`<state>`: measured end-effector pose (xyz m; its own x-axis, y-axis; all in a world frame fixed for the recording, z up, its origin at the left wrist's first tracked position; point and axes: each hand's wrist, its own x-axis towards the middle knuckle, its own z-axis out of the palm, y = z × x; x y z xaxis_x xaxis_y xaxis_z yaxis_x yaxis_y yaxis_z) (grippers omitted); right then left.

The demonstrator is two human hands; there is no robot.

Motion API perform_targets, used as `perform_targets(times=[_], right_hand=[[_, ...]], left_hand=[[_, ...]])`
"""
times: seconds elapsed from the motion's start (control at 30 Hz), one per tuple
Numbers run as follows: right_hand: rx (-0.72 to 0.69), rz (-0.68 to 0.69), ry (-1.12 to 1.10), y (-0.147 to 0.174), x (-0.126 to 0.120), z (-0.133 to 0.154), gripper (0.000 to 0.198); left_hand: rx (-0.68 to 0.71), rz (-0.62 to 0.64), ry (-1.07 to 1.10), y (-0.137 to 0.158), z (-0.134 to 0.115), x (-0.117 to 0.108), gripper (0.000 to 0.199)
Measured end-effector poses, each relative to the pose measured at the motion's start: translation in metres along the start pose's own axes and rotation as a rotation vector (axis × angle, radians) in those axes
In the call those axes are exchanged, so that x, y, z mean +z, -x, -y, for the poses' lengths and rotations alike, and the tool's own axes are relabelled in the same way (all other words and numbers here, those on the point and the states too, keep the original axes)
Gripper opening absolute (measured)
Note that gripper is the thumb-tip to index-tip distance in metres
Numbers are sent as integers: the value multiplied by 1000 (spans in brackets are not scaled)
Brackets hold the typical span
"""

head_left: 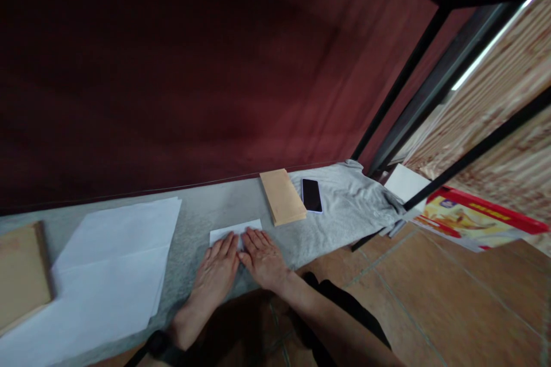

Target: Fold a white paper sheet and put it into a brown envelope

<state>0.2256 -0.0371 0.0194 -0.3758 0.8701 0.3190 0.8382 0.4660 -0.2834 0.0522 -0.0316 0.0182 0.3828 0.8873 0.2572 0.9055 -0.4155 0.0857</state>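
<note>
A small piece of white paper (235, 226), apparently folded, lies on the grey cloth-covered surface in front of me. My left hand (218, 264) rests flat on its left part, fingers stretched out. Beside it, my right hand (263, 258) presses flat on the right part, the thumbs close together. Much of the paper is hidden under both hands. Just beyond my right hand lies a stack of brown envelopes (283, 198). A dark-screened phone (311, 195) sits right of the envelopes.
Large white sheets (116, 269) lie on the left, with a thick brown block or book (21, 275) over them. Grey cloth (344, 206) covers the right end. A dark red panel (215, 97) rises behind. A red and yellow box (477, 218) stands on the tiled floor.
</note>
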Motion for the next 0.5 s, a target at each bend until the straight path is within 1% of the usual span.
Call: perform_targets(times=[0.13, 0.27, 0.4, 0.5], right_hand=[[-13, -47, 52, 7, 6, -10, 54], [20, -61, 84, 12, 8, -15, 57], [83, -64, 101, 14, 1, -13, 56], [84, -18, 93, 19, -6, -9, 54]], left_hand=[[-45, -31, -10, 2, 3, 15, 57], [-95, -48, -39, 6, 5, 26, 67], [-115, -61, -51, 6, 2, 22, 67], [-92, -77, -61, 1, 4, 13, 62]])
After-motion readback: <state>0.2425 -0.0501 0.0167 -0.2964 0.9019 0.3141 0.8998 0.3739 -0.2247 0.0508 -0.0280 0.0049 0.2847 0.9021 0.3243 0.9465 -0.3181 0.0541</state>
